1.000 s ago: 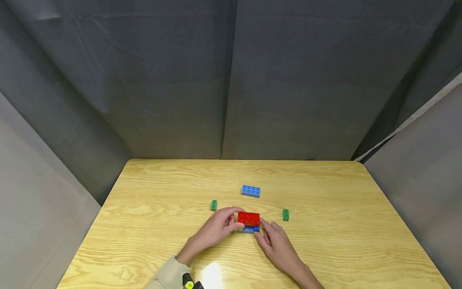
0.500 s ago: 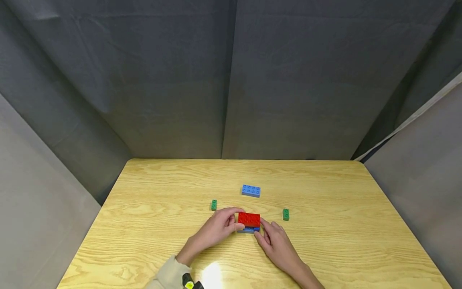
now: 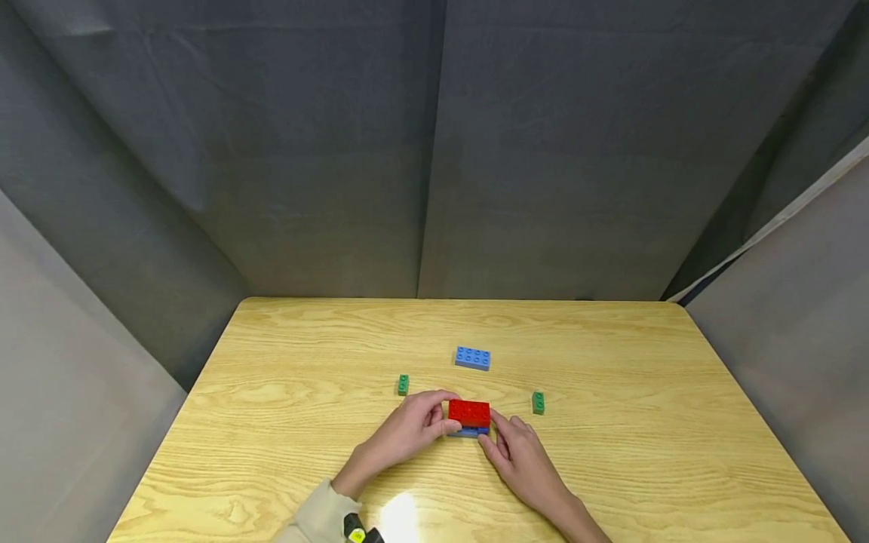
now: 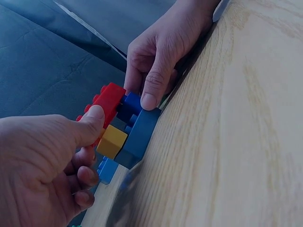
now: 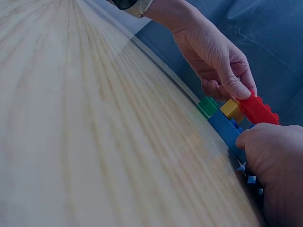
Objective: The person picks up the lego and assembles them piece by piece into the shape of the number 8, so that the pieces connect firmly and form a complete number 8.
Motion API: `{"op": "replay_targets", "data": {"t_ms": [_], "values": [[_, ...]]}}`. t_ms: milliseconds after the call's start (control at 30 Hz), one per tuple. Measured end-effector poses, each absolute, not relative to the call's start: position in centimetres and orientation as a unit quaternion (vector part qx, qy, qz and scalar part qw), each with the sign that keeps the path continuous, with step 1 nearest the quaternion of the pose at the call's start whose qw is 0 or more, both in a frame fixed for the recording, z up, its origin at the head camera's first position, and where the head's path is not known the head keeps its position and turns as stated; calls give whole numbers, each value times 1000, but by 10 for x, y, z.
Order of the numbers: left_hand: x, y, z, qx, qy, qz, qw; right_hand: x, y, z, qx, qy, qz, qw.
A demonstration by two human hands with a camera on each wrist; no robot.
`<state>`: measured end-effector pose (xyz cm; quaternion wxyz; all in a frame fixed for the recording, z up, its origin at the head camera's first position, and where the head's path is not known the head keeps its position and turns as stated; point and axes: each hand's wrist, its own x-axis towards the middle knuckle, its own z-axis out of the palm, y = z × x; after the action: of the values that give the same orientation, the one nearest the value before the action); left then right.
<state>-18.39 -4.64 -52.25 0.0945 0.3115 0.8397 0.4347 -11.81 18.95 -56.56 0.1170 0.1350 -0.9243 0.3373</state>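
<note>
My left hand (image 3: 410, 422) pinches a red brick (image 3: 469, 412) by its left end, thumb in front and fingers behind. The red brick sits over a yellow brick (image 4: 112, 141) and a dark blue brick (image 4: 129, 108), which stand at the two ends of a longer blue brick (image 4: 139, 135). My right hand (image 3: 521, 458) holds the right end of this stack, its thumb at the front near the dark blue brick and a finger by the red brick's right end. In the left wrist view the red brick overlaps the tops of the bricks under it.
A loose blue brick (image 3: 472, 358) lies behind the stack on the wooden table (image 3: 305, 362). One small green brick (image 3: 403, 385) lies to the left, another green brick (image 3: 538, 403) to the right. A grey curtain (image 3: 326, 151) hangs beyond the table's far edge.
The red brick has come down a little toward the front, so less of the bricks below shows. Both hands keep nearly the same place and hold.
</note>
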Motion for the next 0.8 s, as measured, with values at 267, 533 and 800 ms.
{"op": "replay_targets", "data": {"t_ms": [267,533,800], "values": [[-184,-46,-524,306,842,433,100,-118,190,-564,129,-927,337,105],[-183,-45,-525,300,845,430,105,-117,189,-562,127,-928,337,99],[-183,-43,-528,305,845,429,92,-118,190,-563,130,-926,337,106]]}}
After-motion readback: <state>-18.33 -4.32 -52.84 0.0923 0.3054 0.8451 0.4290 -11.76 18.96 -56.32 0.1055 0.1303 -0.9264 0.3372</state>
